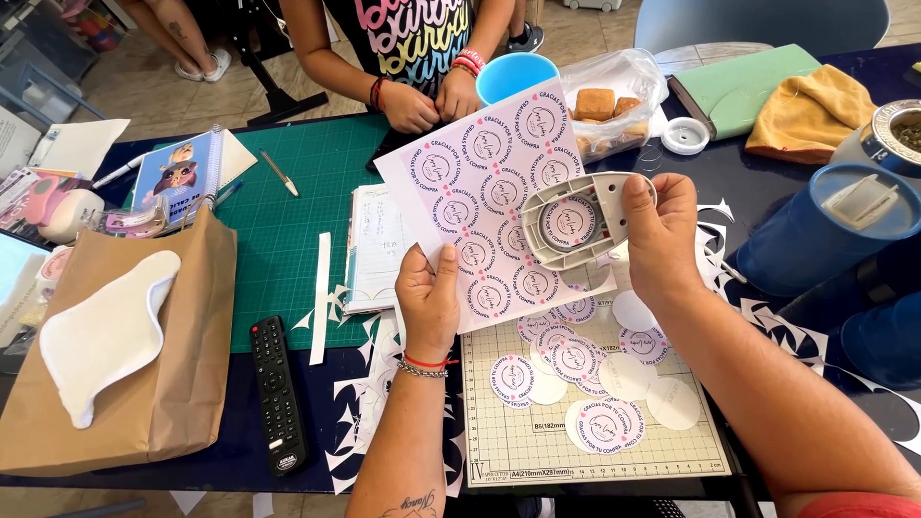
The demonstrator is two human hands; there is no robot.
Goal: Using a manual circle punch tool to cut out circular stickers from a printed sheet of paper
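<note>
Grip: both hands are closed on something. Left hand [429,299] pinches the lower edge of the printed sheet [480,182], thumb on top; right hand [662,235] wraps the grey circle punch [576,221], thumb along its upper rim.

Where it sits: sheet held up off the table, tilted toward the wearer, its right edge fed into the punch's slot. 1 round label shows through the punch window.

How it will handle: thin paper, light and floppy (it already bows a little between the 2 hands), so I'd judge it easy to crease or skew in the slot. Holding near the edge closest to the punch looks the steadier choice. The punch looks like rigid plastic, chunky enough for a full-palm hold.

Below the hands: cut round labels [576,369] lie loose on the small gridded mat [499,451], several overlapping.

Edges: white offcuts [355,403] are scattered at the mat's left side, a black remote [277,393] further left, a blue jug [825,230] just right of the punching arm.

Open room: the green cutting mat [288,221] to the left has bare stretches.

Across the table: another person's hands [432,101] touch the sheet's far corner, beside a blue cup [513,75].
</note>
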